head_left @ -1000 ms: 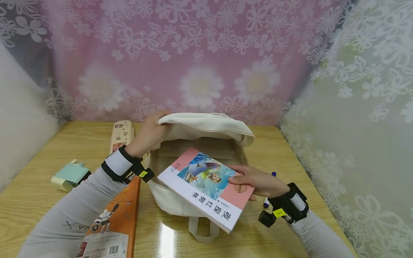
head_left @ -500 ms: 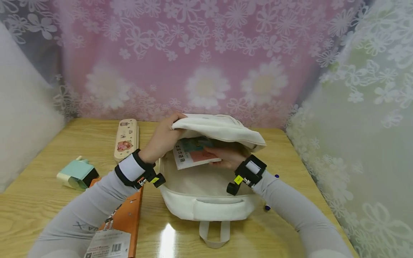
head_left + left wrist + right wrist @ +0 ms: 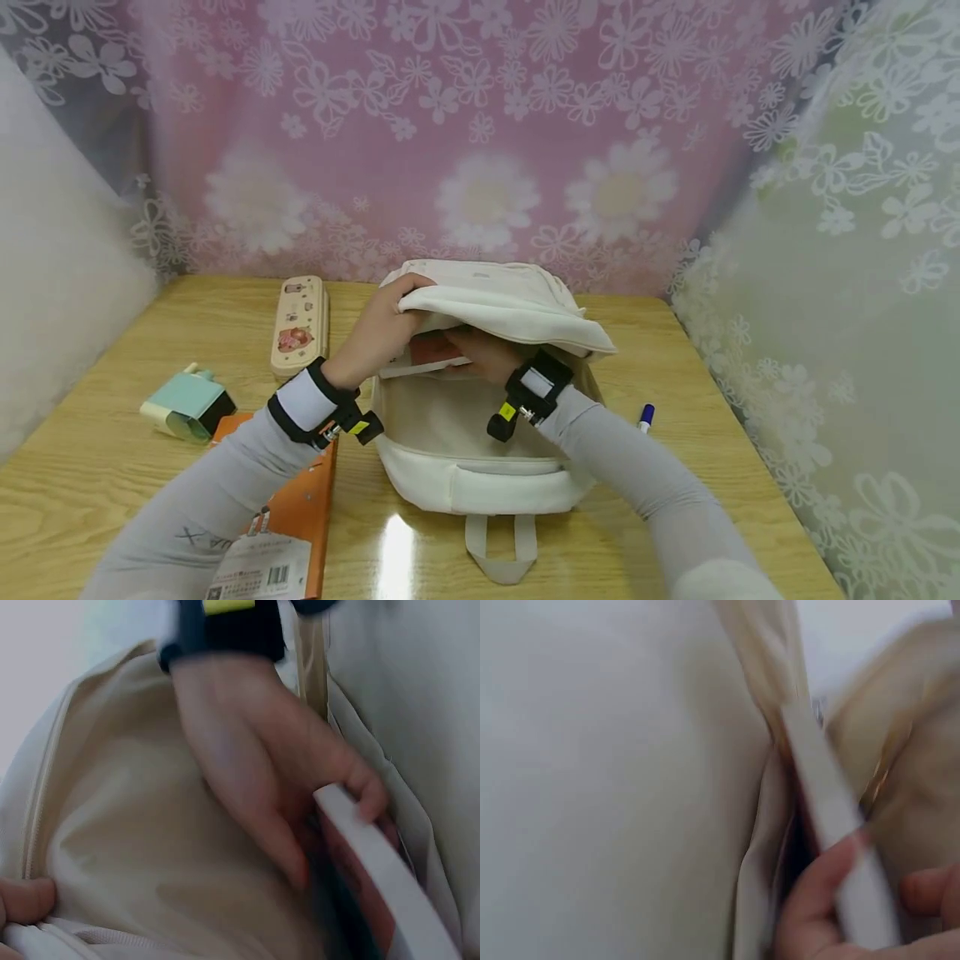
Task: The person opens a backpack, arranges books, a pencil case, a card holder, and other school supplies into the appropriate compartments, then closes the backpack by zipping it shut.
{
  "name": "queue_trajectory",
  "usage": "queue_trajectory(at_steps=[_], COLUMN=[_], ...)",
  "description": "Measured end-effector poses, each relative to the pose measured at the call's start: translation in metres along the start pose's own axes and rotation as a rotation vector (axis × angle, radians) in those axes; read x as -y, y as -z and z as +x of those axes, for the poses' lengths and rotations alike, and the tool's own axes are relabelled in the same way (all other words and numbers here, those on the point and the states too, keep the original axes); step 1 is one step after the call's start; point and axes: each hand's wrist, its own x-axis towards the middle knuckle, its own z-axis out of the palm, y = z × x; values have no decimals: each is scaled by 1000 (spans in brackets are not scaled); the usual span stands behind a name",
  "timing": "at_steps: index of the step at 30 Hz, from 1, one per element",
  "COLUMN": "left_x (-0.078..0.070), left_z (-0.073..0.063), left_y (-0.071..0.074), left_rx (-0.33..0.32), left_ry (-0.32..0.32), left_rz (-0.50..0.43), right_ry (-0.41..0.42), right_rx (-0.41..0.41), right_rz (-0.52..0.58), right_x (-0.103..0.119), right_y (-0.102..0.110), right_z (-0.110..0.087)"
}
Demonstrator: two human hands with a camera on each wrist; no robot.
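A cream backpack (image 3: pixel 517 490) lies unzipped on the wooden table, its strap loop toward me. My left hand (image 3: pixel 381 335) grips the edge of its raised flap on the left; a finger and thumb (image 3: pixel 28 900) of it show in the left wrist view. Inside the opening, my right hand (image 3: pixel 486 353) holds a thick book (image 3: pixel 432 348) with a pink and white cover. Much of the book is hidden under the flap. In the right wrist view, fingers (image 3: pixel 817 896) and thumb sit on either side of the book's white edge (image 3: pixel 826 780), beside the pale lining.
Left of the backpack lie a cream pencil case (image 3: pixel 298 325) with printed pictures, a mint and cream box-shaped object (image 3: pixel 191 402), and an orange book (image 3: pixel 303 500) partly under my left sleeve. A marker with a blue cap (image 3: pixel 647 415) lies to the right, beside my right forearm.
My right hand has carried the book from in front of the backpack into its opening and deeper under the flap. The left hand keeps hold of the flap, which now hangs lower.
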Motion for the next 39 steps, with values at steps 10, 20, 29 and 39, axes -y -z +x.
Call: queue_trajectory(at_steps=[10, 20, 29, 39], left_x=[5, 10, 11, 14], left_z=[-2, -11, -14, -58], left_y=[4, 1, 5, 58], left_rx=[-2, 32, 79, 125], left_ry=[9, 6, 35, -12], left_rz=[-15, 5, 72, 325], right_ry=[242, 732, 464, 532], right_rx=[179, -282, -341, -486], right_rz=[-908, -1226, -1200, -1132], right_x=[56, 74, 50, 42], right_y=[-16, 13, 55, 53], right_z=[-98, -158, -115, -108])
